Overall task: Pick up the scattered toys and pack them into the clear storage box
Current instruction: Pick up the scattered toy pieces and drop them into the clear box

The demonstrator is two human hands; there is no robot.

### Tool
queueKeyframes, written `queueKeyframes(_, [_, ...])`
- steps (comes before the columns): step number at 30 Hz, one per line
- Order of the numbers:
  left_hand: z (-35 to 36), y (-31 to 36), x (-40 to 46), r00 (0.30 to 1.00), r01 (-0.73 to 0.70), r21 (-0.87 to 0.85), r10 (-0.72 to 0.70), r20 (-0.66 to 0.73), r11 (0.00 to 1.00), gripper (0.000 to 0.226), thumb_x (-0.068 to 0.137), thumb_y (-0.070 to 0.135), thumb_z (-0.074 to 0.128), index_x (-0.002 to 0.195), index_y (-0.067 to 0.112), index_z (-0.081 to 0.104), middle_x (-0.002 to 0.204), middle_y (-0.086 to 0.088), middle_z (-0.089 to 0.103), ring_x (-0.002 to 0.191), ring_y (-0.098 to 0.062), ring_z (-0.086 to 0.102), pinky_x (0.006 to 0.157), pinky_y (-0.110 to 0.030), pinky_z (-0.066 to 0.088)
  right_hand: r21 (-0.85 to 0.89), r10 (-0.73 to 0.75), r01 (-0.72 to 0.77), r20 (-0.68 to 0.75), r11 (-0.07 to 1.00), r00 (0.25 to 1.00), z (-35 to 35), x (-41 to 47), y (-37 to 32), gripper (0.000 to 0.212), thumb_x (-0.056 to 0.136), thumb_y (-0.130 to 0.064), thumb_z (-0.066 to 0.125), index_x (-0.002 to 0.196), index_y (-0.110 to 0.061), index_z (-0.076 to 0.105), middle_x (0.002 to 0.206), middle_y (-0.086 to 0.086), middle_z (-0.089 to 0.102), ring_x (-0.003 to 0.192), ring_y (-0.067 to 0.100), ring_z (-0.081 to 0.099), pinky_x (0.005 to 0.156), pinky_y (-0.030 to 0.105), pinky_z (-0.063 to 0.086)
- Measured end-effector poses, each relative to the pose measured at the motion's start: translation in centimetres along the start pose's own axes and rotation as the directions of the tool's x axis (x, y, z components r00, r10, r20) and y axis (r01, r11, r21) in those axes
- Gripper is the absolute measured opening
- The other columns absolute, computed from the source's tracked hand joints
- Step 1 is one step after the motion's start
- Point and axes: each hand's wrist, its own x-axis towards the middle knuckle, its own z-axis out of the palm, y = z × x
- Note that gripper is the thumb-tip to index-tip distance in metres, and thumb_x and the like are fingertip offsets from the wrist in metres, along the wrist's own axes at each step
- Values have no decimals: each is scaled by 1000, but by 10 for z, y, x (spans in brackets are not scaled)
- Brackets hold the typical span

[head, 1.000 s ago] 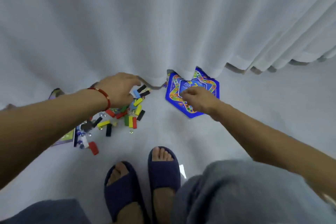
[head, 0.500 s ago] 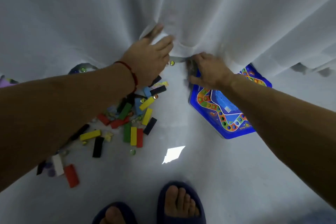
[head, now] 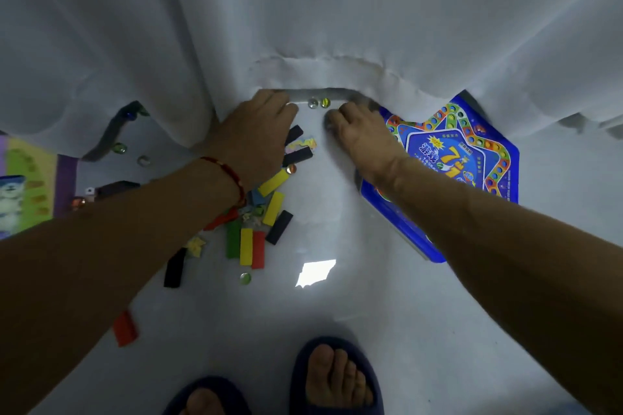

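My left hand (head: 256, 138), with a red cord at the wrist, lies on the floor at the curtain's hem, fingers stretched toward two glass marbles (head: 318, 103). My right hand (head: 359, 135) is just right of the marbles with its fingers curled down; whether it holds anything is hidden. A pile of coloured blocks (head: 263, 222) lies under and below my left wrist. The blue hexagonal game board (head: 472, 158) lies under my right forearm, partly beneath the curtain. The clear storage box is out of view.
The white curtain (head: 337, 10) hangs across the whole back and drapes onto the floor. More marbles (head: 119, 147) lie at the left hem, beside a purple-green board (head: 27, 185). A red block (head: 124, 328) and my slippered feet (head: 333, 377) are nearer me.
Both hands have dropped from the lifted curtain to the floor beside the two marbles. The camera has moved closer and lower.
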Motion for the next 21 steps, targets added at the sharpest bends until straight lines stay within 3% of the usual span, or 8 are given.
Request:
queueKeyframes(3, [11,6,15,996,39,-82,-32,85,996,56,77,26,35,116,-6,58,120,-26,57,108,-44,53,92,-50,44,149,109,-100,-57,984,992,12,-13,-26,45,77,8,57,122,1,54,119,20,53,101,37,49,84,48,45])
queueKeyframes(7, [19,10,39,990,-5,-77,15,138,997,64,74,13,66,134,1,48,140,-19,47,123,-38,45,99,-49,40,132,135,-112,-181,985,974,21,-33,-46,26,97,-16,47,119,-7,57,118,13,55,102,33,50,86,45,43])
queueKeyframes(10, [30,13,53,988,-22,-44,29,155,999,68,76,13,70,138,4,44,144,-14,43,126,-34,42,102,-40,33,111,198,-179,-194,977,961,20,-35,-38,39,98,-30,36,125,-8,53,127,12,52,117,32,46,101,42,37])
queueKeyframes(12, [39,15,57,990,-49,-29,52,134,998,57,85,11,61,139,3,44,143,-16,45,118,-38,46,99,-40,32,93,283,-273,-115,957,952,19,-33,-33,50,99,-35,27,133,-5,47,135,18,48,127,36,42,112,43,28])
queueKeyframes(17, [49,0,53,993,-110,-81,114,41,991,23,83,4,63,105,0,65,112,-21,60,96,-41,55,83,-46,46,197,301,-296,7,934,954,27,-47,-67,65,104,-45,14,155,-4,17,161,22,17,151,35,12,124,46,7])
queueKeyframes(19, [46,-6,51,992,-126,-168,126,-12,978,12,80,-5,64,91,-6,69,98,-24,65,87,-40,60,79,-40,46,302,285,-277,17,912,958,32,-53,-79,64,105,-46,16,157,-9,10,164,17,7,152,29,2,124,41,2])
queueKeyframes(21, [41,-9,45,999,-50,-278,48,-12,959,6,81,-7,65,84,-10,68,89,-26,67,82,-39,62,76,-30,42,339,268,-247,-14,908,963,36,-57,-88,63,106,-46,21,157,-10,13,164,15,10,152,28,4,124,41,3])
